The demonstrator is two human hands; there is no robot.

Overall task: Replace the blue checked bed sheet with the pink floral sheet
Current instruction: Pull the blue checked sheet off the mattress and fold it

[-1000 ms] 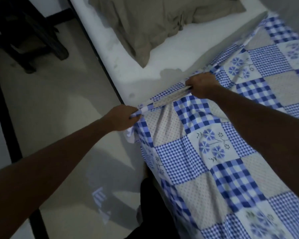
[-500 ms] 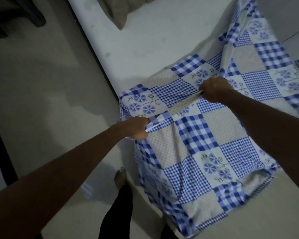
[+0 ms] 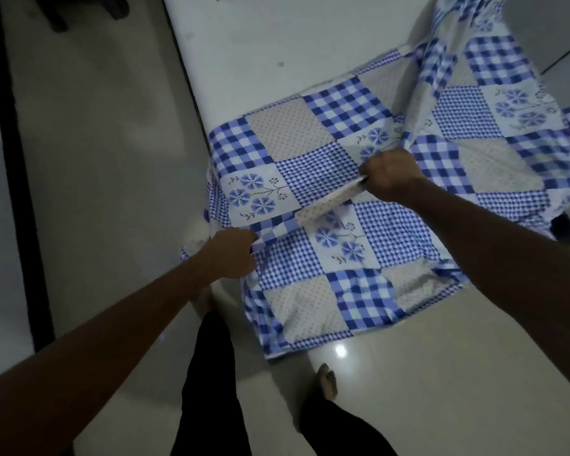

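Both fists, left hand (image 3: pixel 232 253) and right hand (image 3: pixel 390 176), clench the sheet (image 3: pixel 310 153) edge, bunched at the mattress (image 3: pixel 260 44) foot (light, limp cloth); gripping hems seems best.

Head camera, looking steeply down from standing height.
A single wide-angle view faces forward over the bed's (image 3: pixel 260 60) foot corner, close enough that both forearms fill the lower frame.

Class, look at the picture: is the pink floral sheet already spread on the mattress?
No: only the blue checked sheet lies on the bare mattress, gripped by both hands.
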